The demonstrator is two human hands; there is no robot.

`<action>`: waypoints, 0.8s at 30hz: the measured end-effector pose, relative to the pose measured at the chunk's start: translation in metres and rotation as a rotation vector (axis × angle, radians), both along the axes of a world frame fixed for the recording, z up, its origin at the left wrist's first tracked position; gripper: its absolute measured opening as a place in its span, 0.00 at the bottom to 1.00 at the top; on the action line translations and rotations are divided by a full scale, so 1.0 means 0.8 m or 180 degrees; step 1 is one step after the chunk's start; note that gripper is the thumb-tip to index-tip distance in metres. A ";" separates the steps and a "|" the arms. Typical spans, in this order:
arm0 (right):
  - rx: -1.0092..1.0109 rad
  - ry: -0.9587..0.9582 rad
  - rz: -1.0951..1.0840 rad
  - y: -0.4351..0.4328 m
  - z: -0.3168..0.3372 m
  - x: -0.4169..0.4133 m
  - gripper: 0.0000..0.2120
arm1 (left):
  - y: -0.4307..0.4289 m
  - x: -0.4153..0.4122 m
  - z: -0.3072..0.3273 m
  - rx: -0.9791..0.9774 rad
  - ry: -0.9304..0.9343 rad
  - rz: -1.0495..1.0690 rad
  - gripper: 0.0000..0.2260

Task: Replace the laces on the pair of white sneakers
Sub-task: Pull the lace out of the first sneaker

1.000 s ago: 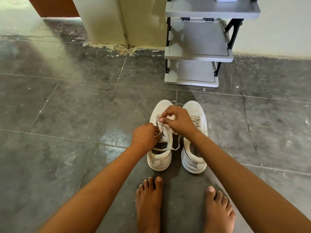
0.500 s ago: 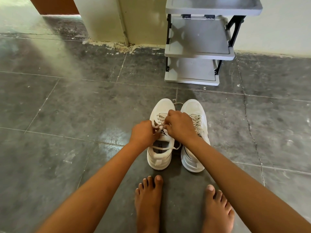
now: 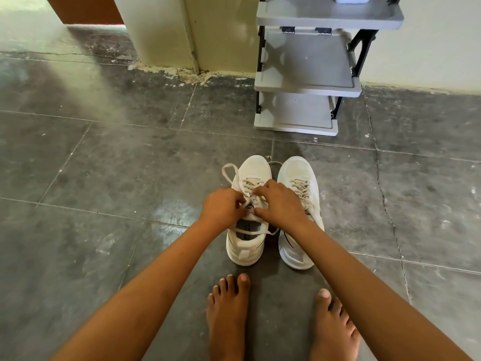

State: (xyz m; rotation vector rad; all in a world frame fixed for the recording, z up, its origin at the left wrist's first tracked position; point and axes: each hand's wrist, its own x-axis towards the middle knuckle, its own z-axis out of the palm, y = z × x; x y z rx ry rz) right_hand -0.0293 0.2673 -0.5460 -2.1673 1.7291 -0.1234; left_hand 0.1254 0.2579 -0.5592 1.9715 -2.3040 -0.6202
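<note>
On the grey floor (image 3: 104,165), left hand (image 3: 223,207) and right hand (image 3: 279,203) each pinch the lace (image 3: 248,184) of the left sneaker (image 3: 256,168).

From my end this looks like somebody's home, probably the entry area: a grey plastic shoe rack (image 3: 307,61) against a painted wall (image 3: 429,35), dark floor tiles (image 3: 104,165), flaking paint (image 3: 182,72) along the wall's foot, bare feet (image 3: 227,321), and white sneakers (image 3: 299,170) on the floor near the rack.

White sneakers (image 3: 273,204) side by side, seemingly part-unlaced
</note>
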 end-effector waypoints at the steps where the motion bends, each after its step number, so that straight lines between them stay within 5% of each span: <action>1: -0.0146 0.0015 0.0014 0.002 -0.003 0.001 0.21 | 0.000 0.000 0.000 -0.0003 0.0005 -0.0002 0.12; 6: -0.0618 0.0166 0.0005 -0.005 -0.004 0.013 0.11 | 0.004 -0.005 -0.001 -0.0055 -0.0106 -0.0005 0.14; 10: -0.0270 -0.1099 -0.0781 -0.013 0.004 0.015 0.08 | 0.002 -0.005 0.000 -0.0032 -0.0241 -0.0089 0.13; 20: -0.0035 -0.3431 -0.1051 -0.015 0.037 0.027 0.02 | -0.002 -0.004 0.007 0.0154 -0.0292 -0.0145 0.12; 22: 0.0084 -0.3091 -0.1038 -0.014 0.030 0.020 0.05 | -0.001 -0.001 0.007 0.0166 -0.0193 -0.0145 0.12; 24: 0.0185 -0.1762 -0.0629 -0.014 0.015 0.007 0.13 | 0.000 0.001 0.006 0.0186 -0.0095 -0.0153 0.12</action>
